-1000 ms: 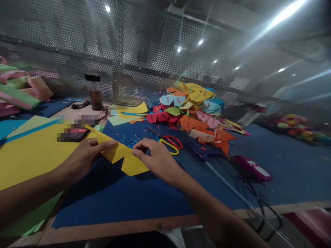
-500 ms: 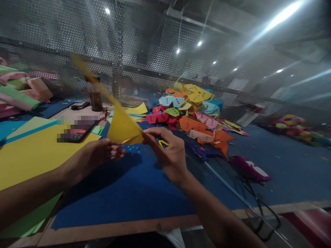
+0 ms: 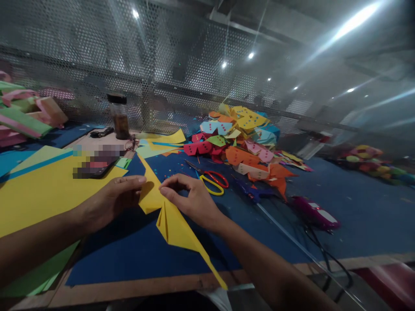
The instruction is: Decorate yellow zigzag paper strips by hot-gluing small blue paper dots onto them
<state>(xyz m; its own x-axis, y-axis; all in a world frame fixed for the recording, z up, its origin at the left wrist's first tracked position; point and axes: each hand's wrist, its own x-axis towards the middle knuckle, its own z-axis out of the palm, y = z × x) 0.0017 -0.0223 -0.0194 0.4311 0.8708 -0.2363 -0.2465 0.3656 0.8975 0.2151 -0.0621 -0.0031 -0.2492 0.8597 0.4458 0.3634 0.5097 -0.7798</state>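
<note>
Jar, clear, cylindrical, with 1 black lid: upright near far edge of blue-covered desk, left of centre. Lower part holds brown contents, kind not discernible.

Yellow folded-paper piece with 2 long tapered ends: between the hands, over near half of desk; 1 end points to far edge, the other crosses the line of the near edge. Right hand: thumb and forefinger pinched on the paper's upper edge. Left hand: fingers extended at the paper's left part, nearly together; cannot tell whether they grip.

Obscured: dark rectangular phone on large yellow paper sheet, partly pixelated. Pink-and-green stack of flat pieces, cut off at left. Multicoloured heap near the desk's right end, blurred.

Counts: 1 pair of scissors with red and yellow handles, just beyond right hand; 1 blue glue gun, right of scissors, with 1 long clear rod running to near edge; 1 glossy magenta device with pale panels, farther right. Pile of dotted coloured-paper pieces toward far edge: overlapping, not countable.
</note>
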